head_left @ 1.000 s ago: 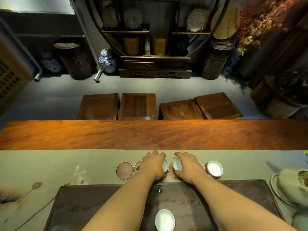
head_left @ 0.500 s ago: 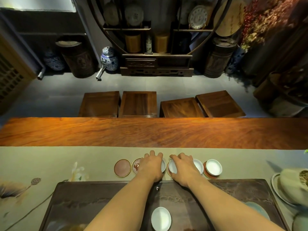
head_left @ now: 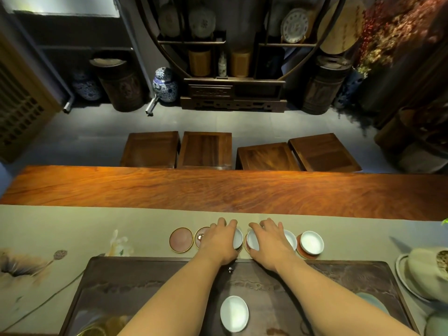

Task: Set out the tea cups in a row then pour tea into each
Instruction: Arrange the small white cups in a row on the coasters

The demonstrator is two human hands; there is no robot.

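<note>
Both bare forearms extend from the near edge toward the far side, converging slightly. The left hand is palm down, fingers curled forward and downward, fingertips at its far edge. The right hand is palm down just beside it, fingers spread slightly and angled toward the left. The two hands are level with each other, close together but apart. Both wrists are straight.

Two bare forearms are seen, with no sleeves, watch, bracelet or rings worn on them. The left hand and right hand are uncovered, fingers slender, nails cut short and unpainted
</note>
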